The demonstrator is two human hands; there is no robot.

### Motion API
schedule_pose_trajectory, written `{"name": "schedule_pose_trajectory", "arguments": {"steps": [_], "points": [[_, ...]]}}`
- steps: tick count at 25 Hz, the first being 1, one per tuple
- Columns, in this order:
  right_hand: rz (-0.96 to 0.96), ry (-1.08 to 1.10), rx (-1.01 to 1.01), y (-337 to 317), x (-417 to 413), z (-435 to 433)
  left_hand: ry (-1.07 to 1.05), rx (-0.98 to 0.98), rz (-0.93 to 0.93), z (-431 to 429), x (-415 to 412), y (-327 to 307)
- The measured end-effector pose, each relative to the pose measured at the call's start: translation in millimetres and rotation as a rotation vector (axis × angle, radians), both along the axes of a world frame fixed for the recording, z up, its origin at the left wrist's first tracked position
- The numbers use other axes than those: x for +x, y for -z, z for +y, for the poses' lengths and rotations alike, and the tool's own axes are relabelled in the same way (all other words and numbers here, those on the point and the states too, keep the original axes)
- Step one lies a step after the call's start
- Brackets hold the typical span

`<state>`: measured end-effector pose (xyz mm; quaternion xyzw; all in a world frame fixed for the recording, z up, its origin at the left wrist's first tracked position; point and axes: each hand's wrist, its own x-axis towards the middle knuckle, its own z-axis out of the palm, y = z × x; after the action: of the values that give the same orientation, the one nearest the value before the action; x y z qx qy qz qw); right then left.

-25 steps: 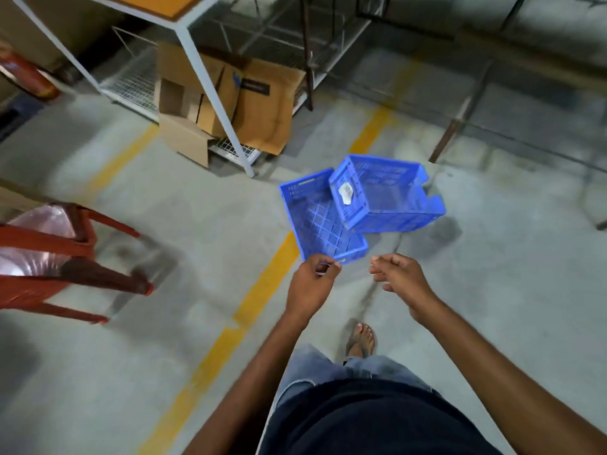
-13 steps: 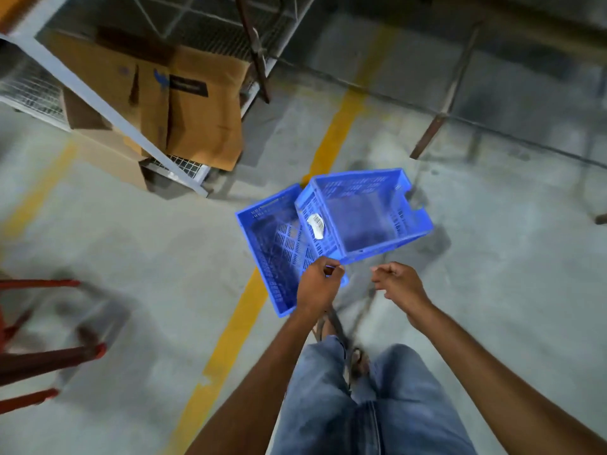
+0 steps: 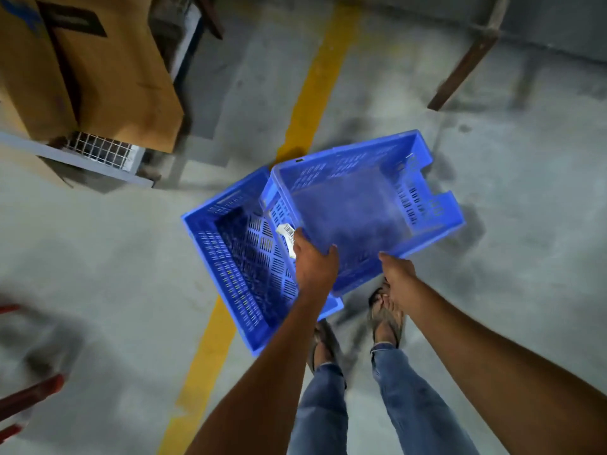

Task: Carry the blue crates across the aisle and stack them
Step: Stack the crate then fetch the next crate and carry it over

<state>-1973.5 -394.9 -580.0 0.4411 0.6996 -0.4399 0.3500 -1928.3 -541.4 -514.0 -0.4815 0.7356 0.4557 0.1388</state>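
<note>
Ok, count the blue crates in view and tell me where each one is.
2. The upper crate is tilted, gripped at its near rim by the left hand and right hand. The lower crate sits partly under it, over the yellow line. None hidden, apparently.

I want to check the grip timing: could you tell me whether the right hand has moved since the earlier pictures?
Yes. The right hand has closed in on the upper blue crate, now touching its near rim; earlier it hovered short of it.

Under me is a grey concrete floor (image 3: 98, 264), scuffed with dark smudges. A yellow painted line (image 3: 315, 90) runs across it. On my upper left, brown cardboard boxes (image 3: 108, 70) sit on a wire-mesh rack shelf (image 3: 98, 149). A rusty metal leg (image 3: 466, 64) slants at upper right. Red chair legs (image 3: 29, 392) show lower left.
</note>
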Motion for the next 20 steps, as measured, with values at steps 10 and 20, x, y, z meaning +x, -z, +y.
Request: {"name": "schedule_pose_trajectory", "arguments": {"steps": [10, 20], "points": [[-0.067, 0.124, -0.203, -18.4, -11.5, 15.0, -0.311, -0.093, 0.022, -15.1, -27.7, -30.1], [0.405, -0.679, 0.319, -201.4, -14.0, 46.1, -0.394, -0.161, 0.259, -2.4, 102.8, -278.0]]}}
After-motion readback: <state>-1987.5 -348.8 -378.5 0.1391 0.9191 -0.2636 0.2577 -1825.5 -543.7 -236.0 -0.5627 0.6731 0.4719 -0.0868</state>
